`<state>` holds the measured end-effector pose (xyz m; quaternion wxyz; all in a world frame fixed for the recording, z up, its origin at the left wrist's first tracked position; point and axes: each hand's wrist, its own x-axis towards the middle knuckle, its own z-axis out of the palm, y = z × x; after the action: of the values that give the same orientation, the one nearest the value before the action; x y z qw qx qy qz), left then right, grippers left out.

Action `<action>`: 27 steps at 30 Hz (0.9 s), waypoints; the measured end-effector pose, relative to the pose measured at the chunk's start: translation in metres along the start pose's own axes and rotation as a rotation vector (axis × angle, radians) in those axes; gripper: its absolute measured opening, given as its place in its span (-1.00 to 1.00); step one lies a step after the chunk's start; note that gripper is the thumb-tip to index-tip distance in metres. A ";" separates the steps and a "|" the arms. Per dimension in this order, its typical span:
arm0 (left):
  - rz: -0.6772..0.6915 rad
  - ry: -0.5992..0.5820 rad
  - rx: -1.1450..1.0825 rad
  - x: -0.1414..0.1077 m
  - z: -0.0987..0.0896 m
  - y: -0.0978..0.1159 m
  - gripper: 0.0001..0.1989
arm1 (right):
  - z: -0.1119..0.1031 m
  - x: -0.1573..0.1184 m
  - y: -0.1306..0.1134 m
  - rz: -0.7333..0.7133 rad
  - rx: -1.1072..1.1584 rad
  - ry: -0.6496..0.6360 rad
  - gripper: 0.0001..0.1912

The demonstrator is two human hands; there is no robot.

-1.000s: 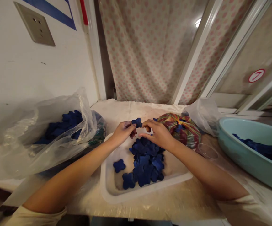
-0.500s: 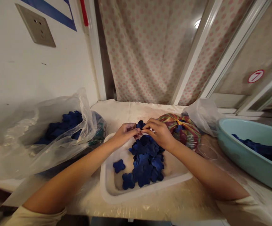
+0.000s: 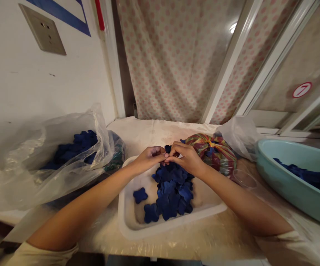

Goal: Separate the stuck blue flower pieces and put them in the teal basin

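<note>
Both the left hand (image 3: pixel 148 158) and right hand (image 3: pixel 187 159) pinch one blue flower shape (image 3: pixel 168 149) above a white tray (image 3: pixel 124 210) holding more.

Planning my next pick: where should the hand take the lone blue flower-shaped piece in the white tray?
Pinch two opposite lobes of the blue flower-shaped piece from above, with the left hand: it lies flat, apart from the blue pile, leaving its edges free.

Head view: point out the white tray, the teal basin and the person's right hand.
white tray (image 3: pixel 124 218): head view, left rim
teal basin (image 3: pixel 295 195): head view, front wall
right hand (image 3: pixel 187 159): head view, back of hand
</note>
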<state>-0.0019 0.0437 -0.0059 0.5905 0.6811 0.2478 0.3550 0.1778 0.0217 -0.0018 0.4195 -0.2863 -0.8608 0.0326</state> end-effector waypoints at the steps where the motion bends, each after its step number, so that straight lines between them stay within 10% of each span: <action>1: -0.006 -0.009 -0.013 0.000 0.001 0.001 -0.68 | 0.000 0.000 0.000 -0.007 -0.003 0.002 -0.80; 8: -0.029 -0.037 -0.125 -0.002 0.003 0.002 -0.71 | 0.000 -0.002 -0.001 -0.011 0.016 0.023 -0.77; 17: -0.121 0.164 -0.147 0.003 0.001 0.002 -0.95 | -0.001 -0.001 -0.011 -0.089 -0.039 -0.256 -0.65; 27: -0.130 0.322 -0.153 0.001 0.000 0.005 -0.75 | -0.001 -0.002 -0.001 -0.020 -0.172 -0.095 -0.75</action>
<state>-0.0020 0.0435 -0.0008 0.6150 0.5511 0.3551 0.4381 0.1790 0.0201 -0.0022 0.3523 -0.3106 -0.8823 -0.0321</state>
